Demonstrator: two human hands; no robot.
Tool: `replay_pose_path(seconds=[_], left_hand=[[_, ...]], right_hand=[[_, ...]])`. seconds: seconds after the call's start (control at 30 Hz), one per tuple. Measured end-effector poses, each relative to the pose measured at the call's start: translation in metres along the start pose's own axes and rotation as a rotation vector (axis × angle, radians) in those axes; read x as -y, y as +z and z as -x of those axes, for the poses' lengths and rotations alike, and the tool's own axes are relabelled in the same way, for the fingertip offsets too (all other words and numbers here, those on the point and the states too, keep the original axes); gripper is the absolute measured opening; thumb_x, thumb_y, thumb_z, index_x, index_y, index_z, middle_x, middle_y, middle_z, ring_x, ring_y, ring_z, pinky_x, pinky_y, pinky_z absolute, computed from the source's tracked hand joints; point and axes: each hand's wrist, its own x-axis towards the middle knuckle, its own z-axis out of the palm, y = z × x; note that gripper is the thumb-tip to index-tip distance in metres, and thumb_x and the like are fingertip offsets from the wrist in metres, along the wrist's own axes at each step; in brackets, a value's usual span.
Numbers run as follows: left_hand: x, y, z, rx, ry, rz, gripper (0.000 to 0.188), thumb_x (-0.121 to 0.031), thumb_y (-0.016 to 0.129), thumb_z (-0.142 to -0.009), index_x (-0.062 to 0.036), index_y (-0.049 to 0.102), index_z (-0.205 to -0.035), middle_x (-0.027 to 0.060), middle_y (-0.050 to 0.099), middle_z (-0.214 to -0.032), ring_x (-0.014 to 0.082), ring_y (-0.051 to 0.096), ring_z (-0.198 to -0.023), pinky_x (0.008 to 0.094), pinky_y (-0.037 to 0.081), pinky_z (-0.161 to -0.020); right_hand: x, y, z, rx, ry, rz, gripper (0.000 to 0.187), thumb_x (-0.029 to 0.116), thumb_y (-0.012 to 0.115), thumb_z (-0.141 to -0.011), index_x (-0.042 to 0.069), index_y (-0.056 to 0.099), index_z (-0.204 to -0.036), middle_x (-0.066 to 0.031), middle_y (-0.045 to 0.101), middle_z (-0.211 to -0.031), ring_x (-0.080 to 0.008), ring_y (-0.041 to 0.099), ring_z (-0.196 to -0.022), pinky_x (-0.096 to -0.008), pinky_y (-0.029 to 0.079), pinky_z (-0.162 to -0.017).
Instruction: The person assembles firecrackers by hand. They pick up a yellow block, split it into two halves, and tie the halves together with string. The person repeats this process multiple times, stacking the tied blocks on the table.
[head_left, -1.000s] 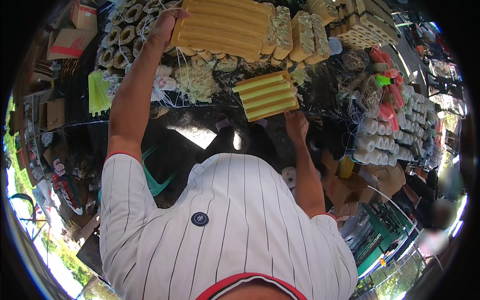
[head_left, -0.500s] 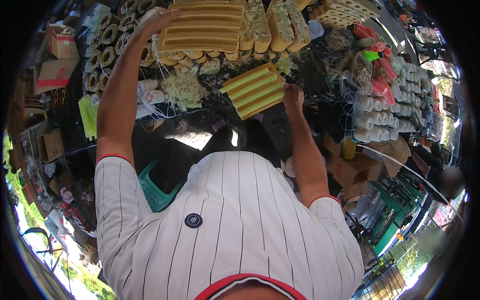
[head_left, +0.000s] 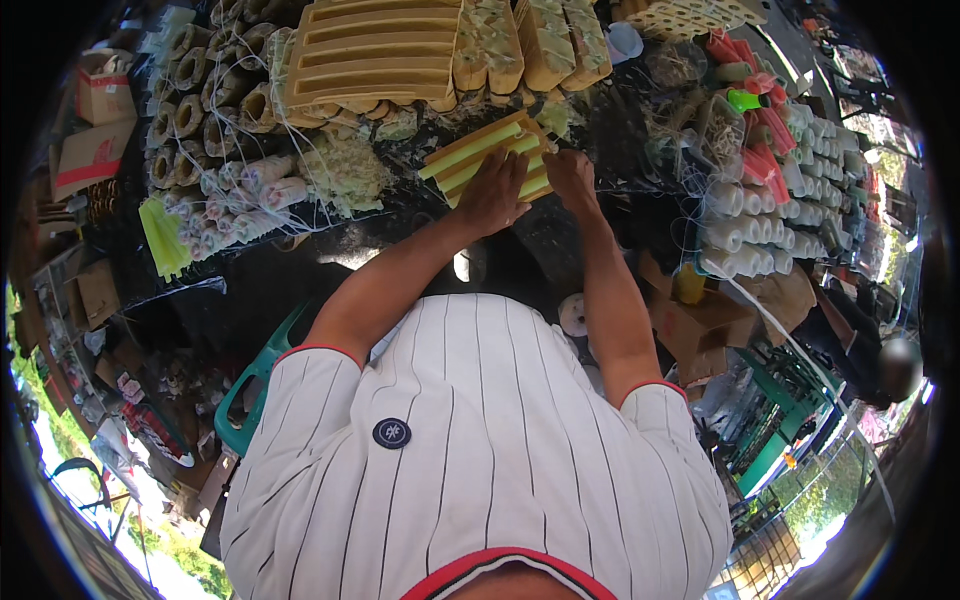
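A small grooved wooden board [head_left: 470, 184] with yellow-green strips lying in its grooves is at the table's near edge, slightly tilted. My left hand [head_left: 493, 192] lies across the strips with its fingers stretched over them. At the board's right end my right hand [head_left: 570, 178] is closed on its edge. Just beyond stands a larger block of stacked grooved wooden boards [head_left: 375, 50], its top grooves bare of strips. The palm of my left hand and the right fingertips are hidden.
Hollow brown tubes [head_left: 190, 118], wrapped white rolls [head_left: 240, 200] and pale shavings [head_left: 345, 175] lie to the left. On the right are stacked white rolls [head_left: 745, 232] and red-pink bundles [head_left: 768, 172]. A green plastic chair [head_left: 240, 400] stands at my left, cardboard boxes [head_left: 705, 325] at my right.
My left hand has come off the large grooved boards and moved right and nearer, onto the small board's strips. My right hand stays at the small board's right end.
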Motion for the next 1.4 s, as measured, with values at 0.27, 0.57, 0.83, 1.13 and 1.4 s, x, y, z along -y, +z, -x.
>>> replay_pose_path(seconds=[0.27,0.57,0.83,1.13,1.4], left_hand=[[-0.012,0.011,-0.003,0.038,-0.038,-0.1,0.09,-0.035,0.081,-0.088,0.0136,0.038,-0.151,0.0305,0.053,-0.145,0.0482,0.043,-0.143,0.0515,0.034,-0.123],[-0.01,0.009,-0.002,-0.044,-0.018,-0.063,0.079,-0.03,0.084,-0.085,0.0092,0.049,-0.145,0.0296,0.057,-0.14,0.048,0.047,-0.14,0.0537,0.036,-0.121],[0.03,-0.001,0.099,-0.397,-0.802,0.632,0.061,-0.016,0.08,-0.088,0.0017,0.056,-0.142,0.0204,0.065,-0.124,0.0371,0.064,-0.117,0.0538,0.053,-0.099],[0.051,0.018,0.086,-0.239,-1.212,1.683,0.035,-0.006,0.068,-0.094,-0.0022,0.067,-0.128,0.01,0.07,-0.111,0.0188,0.069,-0.093,0.0369,0.058,-0.076],[0.045,-0.027,0.099,-0.102,-1.202,1.739,0.033,-0.004,0.071,-0.093,-0.0004,0.064,-0.126,0.0111,0.067,-0.113,0.0194,0.067,-0.088,0.032,0.054,-0.07]], right_hand=[[-0.025,0.005,0.003,0.0,-0.05,-0.397,0.033,0.028,0.064,-0.095,-0.004,0.07,-0.09,-0.0152,0.065,-0.076,-0.0244,0.062,-0.07,-0.044,0.048,-0.068],[-0.024,0.008,-0.001,-0.001,-0.001,-0.443,0.032,0.027,0.068,-0.094,-0.004,0.069,-0.089,-0.0134,0.062,-0.074,-0.0211,0.057,-0.068,-0.0429,0.046,-0.066],[-0.01,0.006,0.013,-0.295,-0.4,0.226,0.056,0.041,0.077,-0.091,0.002,0.064,-0.128,-0.0226,0.061,-0.133,-0.0388,0.057,-0.125,-0.0547,0.045,-0.103],[0.06,0.048,0.035,-0.186,-0.347,0.208,0.097,0.056,0.082,-0.085,0.001,0.041,-0.152,-0.0273,0.044,-0.151,-0.049,0.042,-0.141,-0.0614,0.034,-0.115],[0.051,0.039,0.01,0.069,-0.188,-0.032,0.093,0.061,0.071,-0.094,-0.006,0.046,-0.154,-0.0287,0.058,-0.146,-0.0416,0.054,-0.138,-0.0486,0.044,-0.113]])
